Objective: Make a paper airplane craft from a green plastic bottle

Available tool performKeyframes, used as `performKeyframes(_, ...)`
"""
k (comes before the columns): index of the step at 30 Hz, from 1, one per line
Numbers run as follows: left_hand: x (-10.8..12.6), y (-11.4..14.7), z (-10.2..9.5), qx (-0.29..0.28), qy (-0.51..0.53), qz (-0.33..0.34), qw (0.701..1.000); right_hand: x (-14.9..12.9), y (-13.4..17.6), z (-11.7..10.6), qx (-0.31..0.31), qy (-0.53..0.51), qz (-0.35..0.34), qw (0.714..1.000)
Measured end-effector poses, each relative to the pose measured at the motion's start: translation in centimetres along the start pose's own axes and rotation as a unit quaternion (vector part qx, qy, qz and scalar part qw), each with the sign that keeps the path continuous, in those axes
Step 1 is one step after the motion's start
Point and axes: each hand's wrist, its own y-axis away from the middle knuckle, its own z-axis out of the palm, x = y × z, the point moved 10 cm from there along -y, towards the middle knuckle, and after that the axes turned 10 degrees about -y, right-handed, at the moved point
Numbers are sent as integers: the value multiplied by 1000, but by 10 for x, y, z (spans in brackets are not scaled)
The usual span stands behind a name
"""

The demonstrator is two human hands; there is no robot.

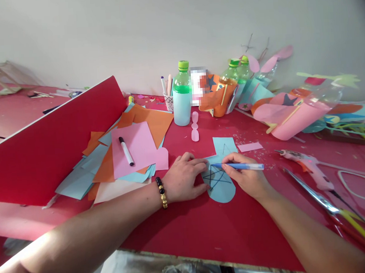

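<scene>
Pinched in my right hand [245,180] is a blue pen [248,166], its tip on a light-blue paper cutout [222,194] with a rounded lower end. Dark lines forming a star run across that cutout. My left hand [183,178] lies flat with fingers stretched out, the fingertips resting on the cutout's left edge. Just behind it is a second light-blue piece of paper [230,144] bearing a faint drawn shape. To the left of my hands, a black-capped white marker [126,151] rests on a pink sheet [142,141].
A red board [62,148] stands at the left beside stacked coloured paper [76,180]. A green-capped bottle [182,105] stands at the back; decorated bottles [305,118] crowd the right. A glue gun [309,168] and large scissors [324,202] lie right, near a pink strip [250,147].
</scene>
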Motion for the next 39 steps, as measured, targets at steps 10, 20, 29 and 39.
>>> performKeyframes(10, 1, -1, 0, -4, -6, -3, 1000, -2, -1, 0, -1, 14, -2, 1000)
performKeyframes(20, 0, 0, 0, -8, -7, -4, 1000, -10, 4, -11, 13, 30, 3, 999)
performKeyframes(29, 0, 1, 0, -8, -3, -5, 1000, -12, 9, -17, 10, 17, -7, 1000)
performKeyframes(39, 0, 1, 1, -13, -5, -6, 1000, -15, 12, -19, 6, 13, -5, 1000)
